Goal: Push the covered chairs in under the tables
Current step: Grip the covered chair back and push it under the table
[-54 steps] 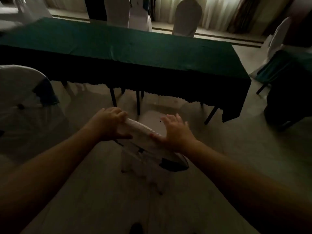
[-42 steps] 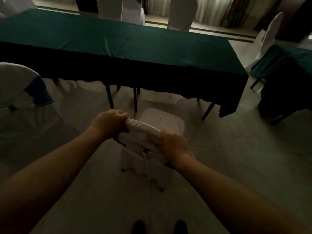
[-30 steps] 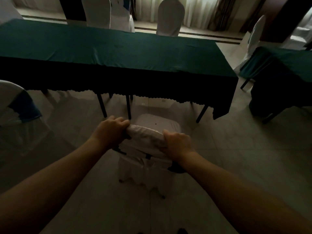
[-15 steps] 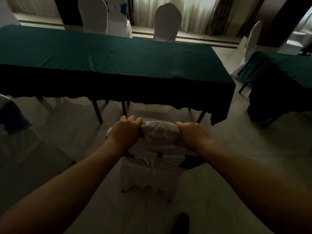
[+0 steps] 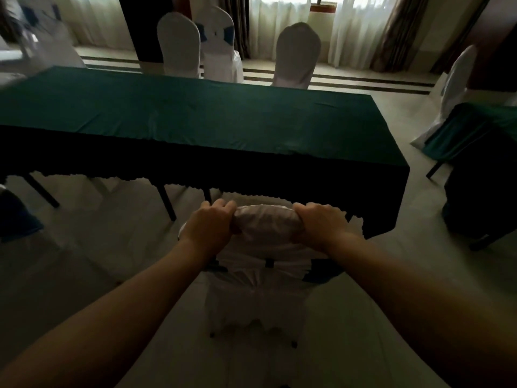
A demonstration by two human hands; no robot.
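Observation:
A white covered chair (image 5: 263, 281) stands right in front of me, its back facing me. My left hand (image 5: 208, 228) grips the left end of the chair's top edge and my right hand (image 5: 321, 222) grips the right end. The chair's seat is hidden under the dark hanging edge of the green-clothed table (image 5: 195, 127), near the table's right end. The chair's top edge sits just short of the cloth's scalloped hem.
Three white covered chairs (image 5: 298, 54) stand along the table's far side. A second green-clothed table (image 5: 481, 135) with a covered chair (image 5: 453, 88) is at the right. Another covered chair with a blue sash (image 5: 14, 217) shows at the left edge. Tiled floor lies between.
The chair was turned square to the table and has slid forward, so its seat went under the cloth. My right hand went from resting flat to gripping the top edge. I stepped closer.

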